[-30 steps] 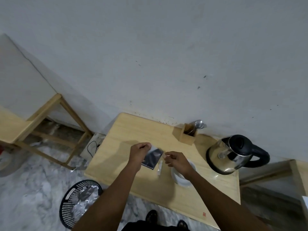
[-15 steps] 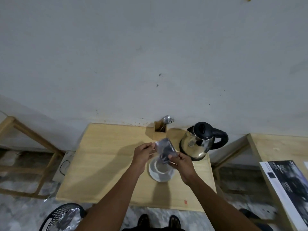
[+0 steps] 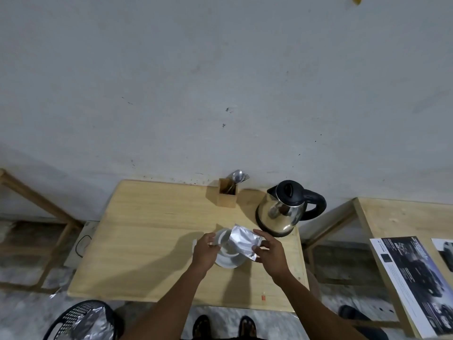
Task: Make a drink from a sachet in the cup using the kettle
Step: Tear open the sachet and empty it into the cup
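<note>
- Sachet [image 3: 244, 242] since 0.5 s ago: turned flatter, silver side up, held over cup [image 3: 226, 251].
- Long axis runs left-right, slightly down to the right.
- Left hand [image 3: 205, 252] and right hand [image 3: 270, 251] pinch its ends.
- Table [image 3: 147, 241] bare to the left; kettle [image 3: 282, 209] near on the right.

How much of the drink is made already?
Just started. Both hands, left hand and right hand, hold the silver sachet over the white cup. Whether powder is pouring, I cannot tell. The kettle stands untouched, spoons wait in the wooden holder.
</note>
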